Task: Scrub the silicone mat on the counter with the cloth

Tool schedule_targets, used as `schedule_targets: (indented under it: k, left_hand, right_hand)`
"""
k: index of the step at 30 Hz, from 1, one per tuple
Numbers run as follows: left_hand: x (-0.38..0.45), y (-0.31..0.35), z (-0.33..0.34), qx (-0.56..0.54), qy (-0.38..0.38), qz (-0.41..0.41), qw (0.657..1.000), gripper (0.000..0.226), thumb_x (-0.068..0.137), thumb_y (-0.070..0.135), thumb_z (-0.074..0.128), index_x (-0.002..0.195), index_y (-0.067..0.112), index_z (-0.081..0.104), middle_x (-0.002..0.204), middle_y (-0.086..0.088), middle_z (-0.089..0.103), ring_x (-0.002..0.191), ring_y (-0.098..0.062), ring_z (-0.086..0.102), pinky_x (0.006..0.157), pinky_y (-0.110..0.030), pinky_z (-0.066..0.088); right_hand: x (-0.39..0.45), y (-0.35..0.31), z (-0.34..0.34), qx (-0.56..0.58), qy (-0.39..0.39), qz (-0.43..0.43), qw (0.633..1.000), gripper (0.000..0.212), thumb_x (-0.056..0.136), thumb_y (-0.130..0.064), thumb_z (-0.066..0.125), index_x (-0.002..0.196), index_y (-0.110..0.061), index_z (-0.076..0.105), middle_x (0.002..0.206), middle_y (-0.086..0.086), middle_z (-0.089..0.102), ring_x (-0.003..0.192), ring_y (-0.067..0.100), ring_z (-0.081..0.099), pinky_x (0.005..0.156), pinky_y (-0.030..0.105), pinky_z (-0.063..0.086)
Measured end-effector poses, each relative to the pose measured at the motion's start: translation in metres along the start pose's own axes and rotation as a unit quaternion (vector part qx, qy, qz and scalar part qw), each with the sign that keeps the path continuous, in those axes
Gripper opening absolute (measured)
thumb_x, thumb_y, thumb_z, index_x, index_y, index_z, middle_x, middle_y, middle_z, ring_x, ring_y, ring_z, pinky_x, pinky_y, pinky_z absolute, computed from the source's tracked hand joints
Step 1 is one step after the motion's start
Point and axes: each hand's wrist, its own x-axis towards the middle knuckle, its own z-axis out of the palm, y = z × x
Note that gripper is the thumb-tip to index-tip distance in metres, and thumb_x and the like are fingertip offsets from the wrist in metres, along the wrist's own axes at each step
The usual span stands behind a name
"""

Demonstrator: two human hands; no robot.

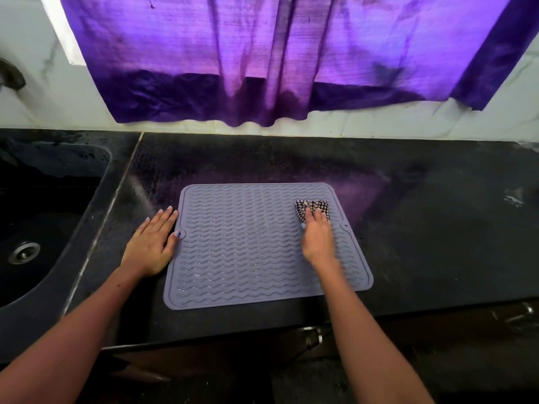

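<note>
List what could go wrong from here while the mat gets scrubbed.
The left hand pins only the mat's left edge with its thumb, so hard strokes by the right hand near the far right corner might bunch or slide it. The cloth is small and partly under the fingers; it could slip out. The mat looks wet, so water may spread over the counter.

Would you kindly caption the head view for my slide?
Right hand presses a checked cloth onto the grey silicone mat while the left hand steadies its edge.
</note>
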Motion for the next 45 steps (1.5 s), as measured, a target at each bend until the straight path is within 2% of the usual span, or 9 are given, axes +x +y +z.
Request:
schedule_targets:
  k: [9, 12, 16, 19, 21, 24, 31, 39, 45]
  left_hand:
    - [0.001, 0.002, 0.0, 0.005, -0.005, -0.004, 1.0, 0.081, 0.081, 0.056, 0.001, 0.147, 0.015, 0.021, 0.156, 0.001, 0.017, 0.144, -0.011, 0.01, 0.117, -0.031, 0.002]
    - [0.0, 0.001, -0.001, 0.007, -0.01, -0.004, 1.0, 0.081, 0.08, 0.056, 0.0, 0.147, 0.015, 0.021, 0.156, 0.001, 0.016, 0.144, -0.011, 0.01, 0.117, -0.031, 0.002]
    - [0.0, 0.002, -0.001, 0.004, -0.004, -0.004, 1.0, 0.081, 0.081, 0.055, 0.001, 0.147, 0.014, 0.023, 0.155, 0.0, 0.019, 0.144, -0.013, 0.013, 0.117, -0.032, 0.004]
    - [0.0, 0.001, -0.001, 0.007, -0.008, -0.003, 1.0, 0.081, 0.081, 0.056, 0.0, 0.147, 0.015, 0.022, 0.156, 0.0, 0.017, 0.144, -0.013, 0.011, 0.117, -0.031, 0.003]
    - [0.0, 0.001, -0.001, 0.007, -0.01, -0.004, 1.0, 0.081, 0.081, 0.056, 0.0, 0.147, 0.015, 0.021, 0.156, 0.001, 0.017, 0.144, -0.012, 0.011, 0.117, -0.03, 0.002]
    - [0.0, 0.001, -0.001, 0.009, -0.013, -0.005, 1.0, 0.081, 0.081, 0.056, -0.001, 0.148, 0.016, 0.02, 0.156, 0.001, 0.016, 0.144, -0.012, 0.01, 0.117, -0.03, 0.001]
    - [0.001, 0.001, -0.001, 0.01, -0.022, -0.005, 1.0, 0.081, 0.08, 0.055, -0.003, 0.148, 0.016, 0.015, 0.157, 0.002, 0.011, 0.145, -0.011, 0.006, 0.117, -0.03, 0.0]
    - [-0.001, 0.005, -0.004, 0.012, -0.02, -0.006, 1.0, 0.083, 0.078, 0.055, -0.005, 0.148, 0.016, 0.016, 0.157, 0.002, 0.012, 0.145, -0.012, 0.007, 0.117, -0.03, 0.0]
    - [-0.001, 0.003, -0.003, 0.01, -0.016, -0.003, 1.0, 0.082, 0.079, 0.055, -0.005, 0.148, 0.016, 0.017, 0.157, 0.001, 0.013, 0.145, -0.012, 0.008, 0.117, -0.03, 0.001]
  right_hand:
    - [0.004, -0.002, 0.009, -0.05, 0.009, 0.002, 0.999, 0.067, 0.09, 0.007, 0.044, 0.149, -0.011, 0.017, 0.157, 0.011, 0.016, 0.145, 0.024, 0.016, 0.118, 0.032, 0.013]
    - [0.014, -0.003, -0.014, 0.089, -0.013, 0.063, 0.994, 0.05, 0.092, 0.001, 0.045, 0.14, -0.013, 0.041, 0.139, 0.013, 0.048, 0.126, 0.028, 0.048, 0.096, 0.028, 0.041]
    - [0.021, -0.01, -0.043, 0.307, 0.018, 0.192, 0.932, 0.039, 0.098, -0.007, 0.037, 0.135, -0.011, 0.05, 0.128, 0.012, 0.058, 0.112, 0.028, 0.056, 0.074, 0.022, 0.037]
    - [0.009, -0.037, -0.04, 0.266, 0.038, 0.158, 0.95, 0.044, 0.097, -0.001, 0.036, 0.14, -0.009, 0.042, 0.129, 0.013, 0.057, 0.113, 0.029, 0.056, 0.066, 0.011, 0.034]
    - [-0.004, -0.053, -0.021, 0.205, 0.026, 0.097, 0.974, 0.052, 0.094, 0.004, 0.04, 0.144, -0.007, 0.033, 0.138, 0.013, 0.049, 0.123, 0.029, 0.05, 0.09, 0.013, 0.041]
    - [-0.02, -0.066, 0.017, 0.08, -0.033, 0.019, 0.996, 0.06, 0.096, -0.008, 0.043, 0.149, -0.006, 0.014, 0.156, 0.016, 0.018, 0.145, 0.028, 0.017, 0.12, 0.038, 0.012]
    - [-0.017, -0.062, 0.025, -0.064, -0.057, -0.043, 0.995, 0.071, 0.089, 0.007, 0.039, 0.149, -0.005, 0.004, 0.158, 0.016, 0.001, 0.147, 0.026, 0.001, 0.12, 0.035, 0.002]
    - [0.034, -0.061, -0.037, 0.188, -0.112, 0.115, 0.969, 0.025, 0.09, -0.008, 0.045, 0.105, -0.002, 0.063, 0.101, 0.019, 0.062, 0.111, 0.034, 0.059, 0.082, 0.032, 0.047]
    - [-0.027, -0.096, 0.008, 0.04, -0.038, -0.019, 0.998, 0.045, 0.092, 0.001, 0.043, 0.137, 0.003, 0.038, 0.137, 0.023, 0.045, 0.126, 0.034, 0.044, 0.107, 0.035, 0.036]
